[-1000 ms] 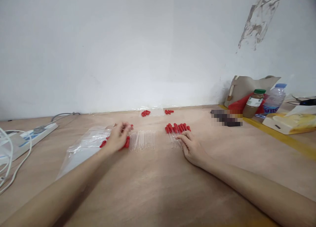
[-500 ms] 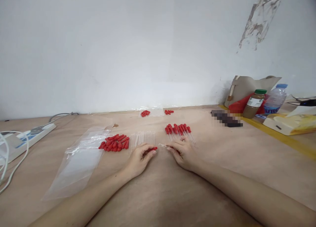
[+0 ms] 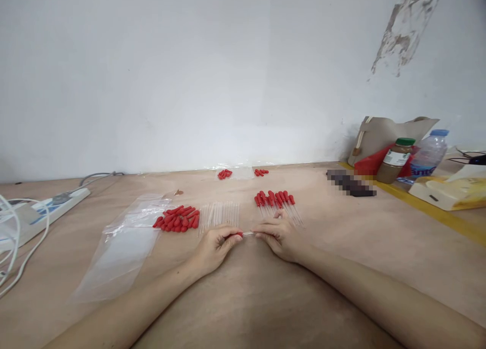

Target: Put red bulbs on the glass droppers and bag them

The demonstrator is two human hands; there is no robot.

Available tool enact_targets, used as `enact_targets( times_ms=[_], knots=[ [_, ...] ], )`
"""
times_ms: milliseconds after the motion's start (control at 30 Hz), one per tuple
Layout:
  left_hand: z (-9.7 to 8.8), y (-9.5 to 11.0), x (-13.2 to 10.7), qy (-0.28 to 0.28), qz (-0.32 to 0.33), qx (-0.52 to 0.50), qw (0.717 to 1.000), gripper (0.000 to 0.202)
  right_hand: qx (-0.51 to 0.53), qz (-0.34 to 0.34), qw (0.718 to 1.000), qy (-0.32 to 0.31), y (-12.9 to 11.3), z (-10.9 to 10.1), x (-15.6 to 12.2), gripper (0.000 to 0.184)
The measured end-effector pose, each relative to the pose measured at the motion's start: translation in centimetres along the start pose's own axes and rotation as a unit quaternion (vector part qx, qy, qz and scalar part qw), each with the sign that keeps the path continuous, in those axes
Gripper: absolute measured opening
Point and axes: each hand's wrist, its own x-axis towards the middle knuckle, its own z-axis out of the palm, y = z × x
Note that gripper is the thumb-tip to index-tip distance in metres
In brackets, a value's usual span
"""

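Between thumb and fingers my left hand [image 3: 217, 245] pinches a red rubber bulb [image 3: 239, 234], mostly covered by the fingers. My right hand [image 3: 279, 237] grips a thin clear glass tube [image 3: 248, 233], whose end meets the mouth of the bulb. How deep the tube sits in it I cannot tell. Beyond my left hand lies a row of loose clear tubes [image 3: 220, 213], with a heap of red bulbs [image 3: 177, 220] to their left. Just past my right hand, several droppers [image 3: 275, 199] with red bulbs on their tubes lie side by side.
A clear plastic bag [image 3: 121, 253] lies flat on the left, near a white power strip [image 3: 68, 207] with cables. Small groups of red bulbs [image 3: 225, 174] are by the wall. At right stand a green-capped bottle [image 3: 395, 161], a water bottle [image 3: 429, 154] and a grey bag [image 3: 391, 128].
The glass tube in my right hand has come left and down to the bulb; the gap between them has closed. My left hand has barely moved.
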Motion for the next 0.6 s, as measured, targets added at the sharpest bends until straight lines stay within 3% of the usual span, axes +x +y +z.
enact_targets(
  times_ms=[167, 433, 600],
  knots=[
    [0.0, 0.5, -0.4, -0.046, 0.016, 0.007, 0.999, 0.020, -0.030, -0.030, 0.999, -0.012, 0.4, -0.2, 0.0, 0.022],
    [0.3, 0.5, -0.6, -0.028, 0.017, 0.066, 0.997, 0.023, -0.080, -0.016, 0.997, -0.001, -1.0, -0.2, -0.2, 0.024],
    [0.1, 1.0, -0.5, -0.036, 0.054, 0.090, 0.994, 0.022, -0.058, 0.007, 0.998, -0.015, -1.7, 0.0, -0.1, 0.023]
  ],
)
